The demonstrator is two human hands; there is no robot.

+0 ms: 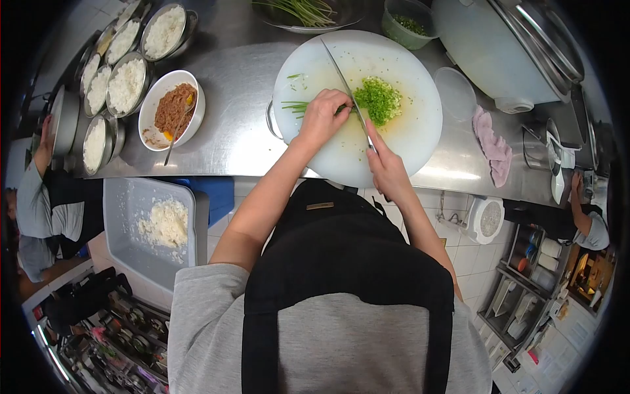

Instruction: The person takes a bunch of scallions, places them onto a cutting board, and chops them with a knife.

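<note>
On a round white cutting board [308, 59], my left hand [321, 119] is closed around a bunch of green onions [295, 107], whose green ends stick out to the left. Its fingers are curled beside the blade. My right hand [388, 169] grips the handle of a long kitchen knife [338, 71], the tip pointing away toward the board's far edge. A pile of chopped green onion [378, 101] lies just right of the blade. A few loose green pieces are scattered on the board.
Left stand several bowls of rice [126, 85] and a white bowl of minced meat [176, 108] with a spoon. Behind are a bowl of long greens [302, 12] and a tub of chopped greens [408, 29]. A pink cloth [492, 146] lies right. People work at both sides.
</note>
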